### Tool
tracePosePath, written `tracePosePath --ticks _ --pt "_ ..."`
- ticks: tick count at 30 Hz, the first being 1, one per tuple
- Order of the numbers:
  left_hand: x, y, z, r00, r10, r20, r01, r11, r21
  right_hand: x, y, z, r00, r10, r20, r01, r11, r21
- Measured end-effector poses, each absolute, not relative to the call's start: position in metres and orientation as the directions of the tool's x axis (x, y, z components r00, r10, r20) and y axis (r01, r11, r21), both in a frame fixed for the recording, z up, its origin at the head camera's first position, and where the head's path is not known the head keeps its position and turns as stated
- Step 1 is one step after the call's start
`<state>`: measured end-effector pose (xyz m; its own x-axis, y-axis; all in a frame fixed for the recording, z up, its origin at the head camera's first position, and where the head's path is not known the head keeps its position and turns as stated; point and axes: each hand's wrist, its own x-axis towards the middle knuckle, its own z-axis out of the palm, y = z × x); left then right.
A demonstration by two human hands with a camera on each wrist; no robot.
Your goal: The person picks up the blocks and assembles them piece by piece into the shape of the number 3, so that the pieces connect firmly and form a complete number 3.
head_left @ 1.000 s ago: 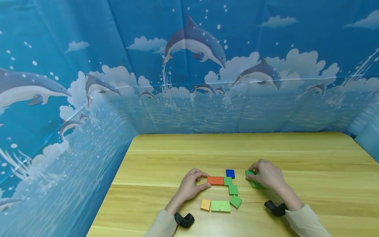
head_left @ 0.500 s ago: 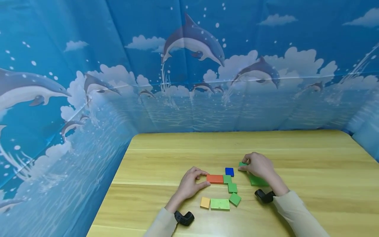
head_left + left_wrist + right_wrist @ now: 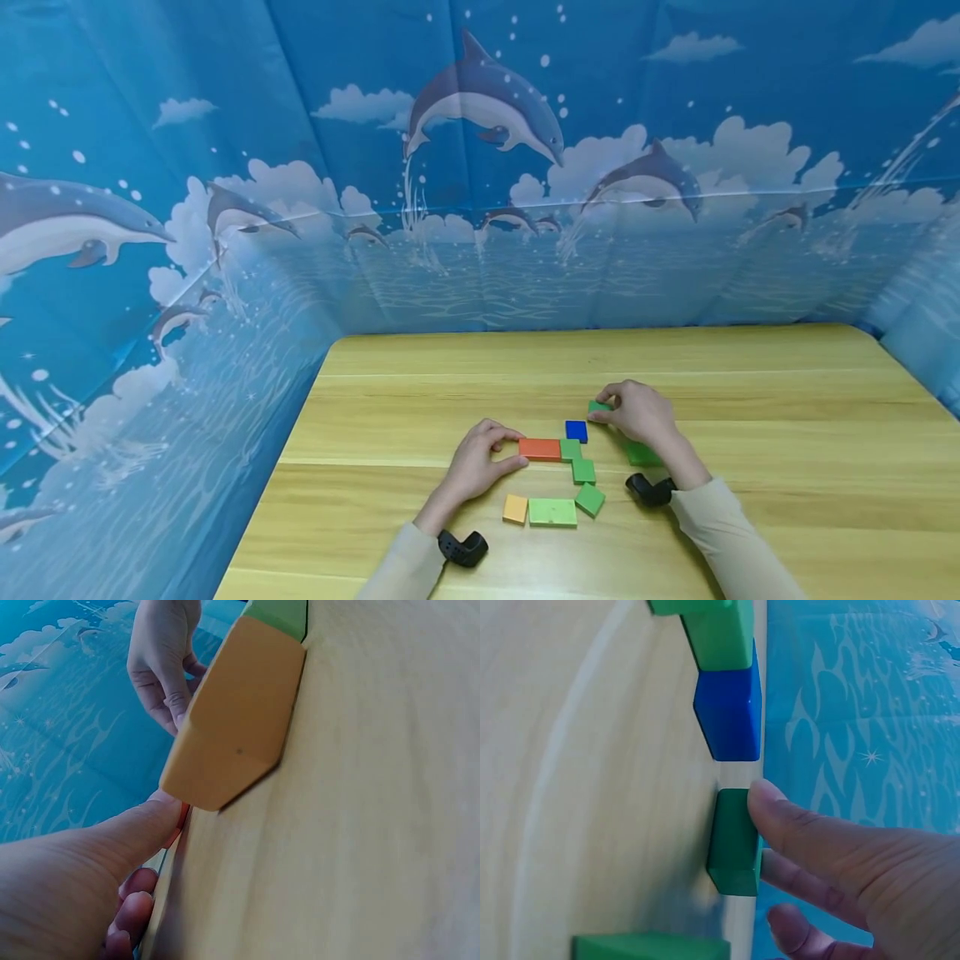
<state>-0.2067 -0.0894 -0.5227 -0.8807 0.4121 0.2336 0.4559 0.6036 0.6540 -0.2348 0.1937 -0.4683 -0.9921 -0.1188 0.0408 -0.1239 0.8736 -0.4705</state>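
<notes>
My left hand (image 3: pixel 472 462) pinches the left end of a red rectangular block (image 3: pixel 538 450) between thumb and index finger. In the left wrist view its thumb lies against a sliver of red, mostly hidden behind an orange block (image 3: pixel 232 712). My right hand (image 3: pixel 639 412) pinches a small dark green block (image 3: pixel 735 840) between thumb and fingers. That block is just right of a blue square block (image 3: pixel 576 431), with a gap between them. Adjoining the red block is a green square (image 3: pixel 570 450), and a second green square (image 3: pixel 583 472) sits below it.
Partly under my right wrist lies a larger green block (image 3: pixel 643 455). Nearer me, a light green rectangular block (image 3: pixel 552 512) lies between the orange block and a turned green square (image 3: pixel 590 500). A dolphin-print curtain (image 3: pixel 480 283) stands behind the wooden table (image 3: pixel 405 400).
My right hand has carried the dark green block left and away from me, off the larger green block toward the blue one. My left hand stays at the red block.
</notes>
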Motion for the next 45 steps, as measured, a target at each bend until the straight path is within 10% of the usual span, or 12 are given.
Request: tracePosePath --ticks 45 --pt "-0.208 -0.089 -0.524 -0.886 0.406 0.226 0.445 0.603 0.662 -0.244 0.168 -0.471 -0.996 -0.082 -0.038 -0.046 0.824 -0.565"
